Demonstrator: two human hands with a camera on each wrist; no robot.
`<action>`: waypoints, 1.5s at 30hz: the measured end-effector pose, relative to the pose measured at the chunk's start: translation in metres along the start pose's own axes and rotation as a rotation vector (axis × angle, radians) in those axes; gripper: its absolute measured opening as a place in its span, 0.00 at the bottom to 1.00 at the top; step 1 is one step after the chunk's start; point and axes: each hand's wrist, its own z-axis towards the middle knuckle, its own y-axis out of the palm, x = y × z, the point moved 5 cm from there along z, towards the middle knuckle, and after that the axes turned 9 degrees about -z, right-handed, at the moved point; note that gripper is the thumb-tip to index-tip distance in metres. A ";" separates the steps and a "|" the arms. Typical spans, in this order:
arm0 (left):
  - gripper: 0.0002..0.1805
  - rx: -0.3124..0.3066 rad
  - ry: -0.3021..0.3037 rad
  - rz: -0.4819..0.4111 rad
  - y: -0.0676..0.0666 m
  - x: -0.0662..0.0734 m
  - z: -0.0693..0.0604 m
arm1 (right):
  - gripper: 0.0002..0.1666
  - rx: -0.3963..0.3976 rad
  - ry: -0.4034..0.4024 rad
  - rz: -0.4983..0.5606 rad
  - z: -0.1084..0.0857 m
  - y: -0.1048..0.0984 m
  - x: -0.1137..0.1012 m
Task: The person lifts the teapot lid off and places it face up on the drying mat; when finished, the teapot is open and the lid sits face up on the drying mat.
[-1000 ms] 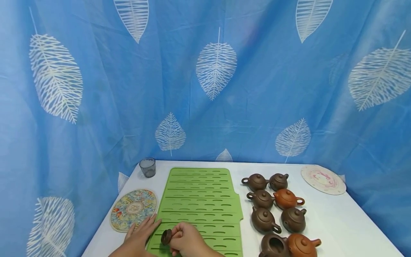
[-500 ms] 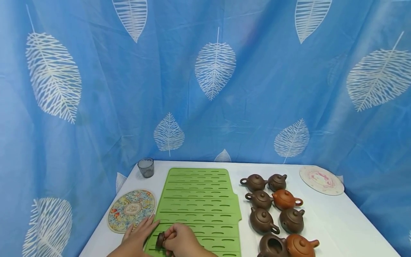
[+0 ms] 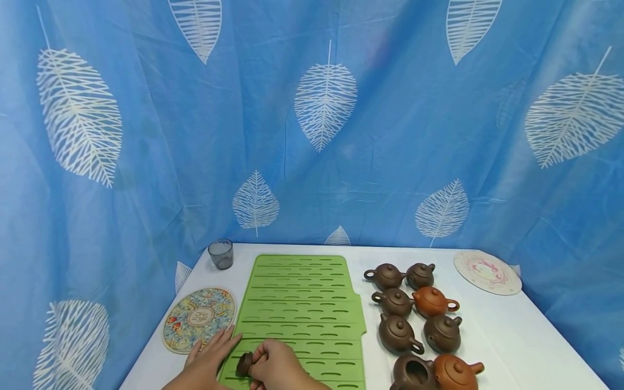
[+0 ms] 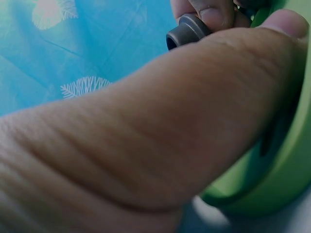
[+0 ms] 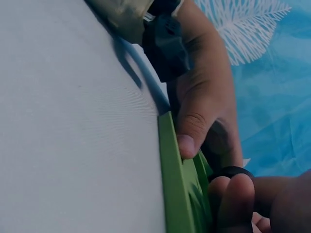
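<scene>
My right hand [image 3: 275, 365] pinches a small dark brown teapot lid [image 3: 244, 364] over the near left part of the green slotted mat [image 3: 302, 311]. In the left wrist view the lid [image 4: 187, 31] is tipped on its side, its hollow rim facing left. The left hand [image 3: 207, 363] rests at the mat's left edge with fingers extended, close to a round patterned mat [image 3: 200, 319]. Its thumb presses on the green mat's edge in the right wrist view. A dark brown teapot without a lid [image 3: 414, 374] stands at the near right.
Several lidded brown teapots [image 3: 397, 333] and orange-brown teapots [image 3: 433, 301] stand in two columns right of the green mat. A grey glass [image 3: 221, 254] is at the back left. A pale round mat [image 3: 487, 272] lies at the back right. A blue leaf-patterned curtain hangs behind the table.
The right hand has shifted slightly left with the teapot lid, and the lid has turned a little in its fingers. The left hand stays at the mat's edge.
</scene>
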 end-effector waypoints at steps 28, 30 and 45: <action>0.61 -0.037 -0.014 -0.074 -0.003 0.013 -0.002 | 0.13 -0.111 -0.163 -0.005 -0.040 -0.054 -0.023; 0.60 -0.039 -0.001 -0.065 -0.003 0.012 -0.002 | 0.13 -0.117 -0.183 -0.007 -0.047 -0.066 -0.027; 0.59 -0.058 0.019 -0.041 -0.001 0.004 0.001 | 0.18 -0.023 -0.211 -0.059 -0.111 -0.164 -0.025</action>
